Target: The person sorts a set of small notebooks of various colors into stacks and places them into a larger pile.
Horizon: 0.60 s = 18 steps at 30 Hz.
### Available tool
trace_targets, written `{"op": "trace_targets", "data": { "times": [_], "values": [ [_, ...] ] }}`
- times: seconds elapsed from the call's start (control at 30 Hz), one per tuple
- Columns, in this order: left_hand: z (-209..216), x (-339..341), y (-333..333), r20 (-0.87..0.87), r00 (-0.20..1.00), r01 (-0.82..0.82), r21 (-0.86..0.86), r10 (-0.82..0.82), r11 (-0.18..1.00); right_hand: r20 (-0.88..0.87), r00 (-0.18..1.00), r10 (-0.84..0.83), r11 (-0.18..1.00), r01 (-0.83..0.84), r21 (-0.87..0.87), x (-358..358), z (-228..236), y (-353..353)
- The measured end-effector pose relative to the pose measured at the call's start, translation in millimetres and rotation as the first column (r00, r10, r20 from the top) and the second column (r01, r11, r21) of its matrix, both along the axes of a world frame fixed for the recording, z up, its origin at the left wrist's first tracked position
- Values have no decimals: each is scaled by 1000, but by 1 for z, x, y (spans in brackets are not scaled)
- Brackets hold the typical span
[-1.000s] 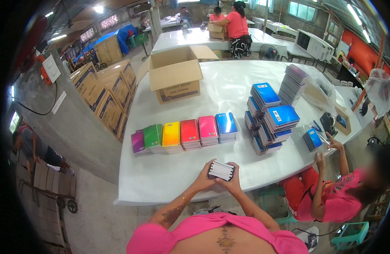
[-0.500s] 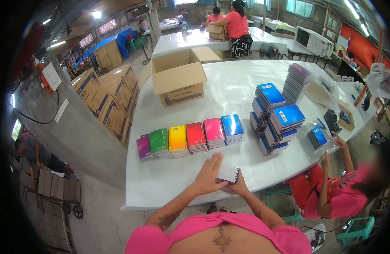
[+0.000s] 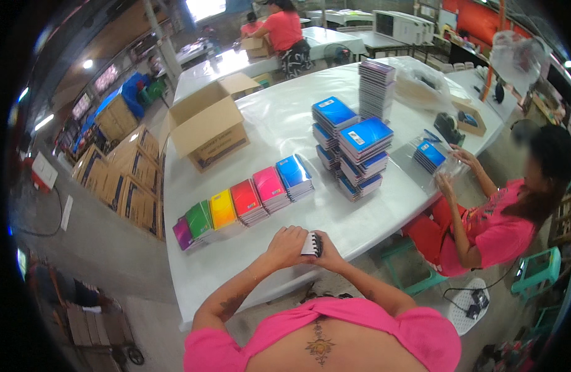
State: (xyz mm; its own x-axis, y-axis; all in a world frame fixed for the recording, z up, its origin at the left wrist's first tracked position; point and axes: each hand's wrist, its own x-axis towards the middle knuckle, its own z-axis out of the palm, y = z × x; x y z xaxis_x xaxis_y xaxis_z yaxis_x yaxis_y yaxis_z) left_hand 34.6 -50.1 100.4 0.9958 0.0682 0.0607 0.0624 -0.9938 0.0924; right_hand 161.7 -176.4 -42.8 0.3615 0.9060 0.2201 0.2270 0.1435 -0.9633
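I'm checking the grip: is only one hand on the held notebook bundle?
No, the left hand and the right hand grip the notebook bundle from opposite sides.

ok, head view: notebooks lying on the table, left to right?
Purple notebooks, green notebooks, yellow notebooks, red notebooks, pink notebooks, blue notebooks, big blue pile, small blue bunch.

Bright Pink and Fine Ink

The pink top (image 3: pixel 267 338) has loose sleeves (image 3: pixel 214 350) and a wide neckline gathered into a twist mid-front. Inside the top's neckline sits an upright, flower-like tattoo (image 3: pixel 320 347) with dark lines and a yellowish-orange centre. Beyond the top, dark ink (image 3: pixel 232 305) marks the left forearm (image 3: pixel 236 288); a smaller, indistinct mark (image 3: pixel 370 294) shows on the right forearm (image 3: pixel 358 280).
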Motion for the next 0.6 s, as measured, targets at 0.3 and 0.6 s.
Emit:
{"op": "trace_targets", "data": {
  "times": [0.3,0.6],
  "values": [
    [-25,49,-45,455,760,343,327,-465,881,-984,165,-66,978,-183,-96,107,44,-88],
    [-65,51,-82,193,969,152,26,-154,988,-353,680,-643,759,501,-417,232,30,-101]
  ]
}}
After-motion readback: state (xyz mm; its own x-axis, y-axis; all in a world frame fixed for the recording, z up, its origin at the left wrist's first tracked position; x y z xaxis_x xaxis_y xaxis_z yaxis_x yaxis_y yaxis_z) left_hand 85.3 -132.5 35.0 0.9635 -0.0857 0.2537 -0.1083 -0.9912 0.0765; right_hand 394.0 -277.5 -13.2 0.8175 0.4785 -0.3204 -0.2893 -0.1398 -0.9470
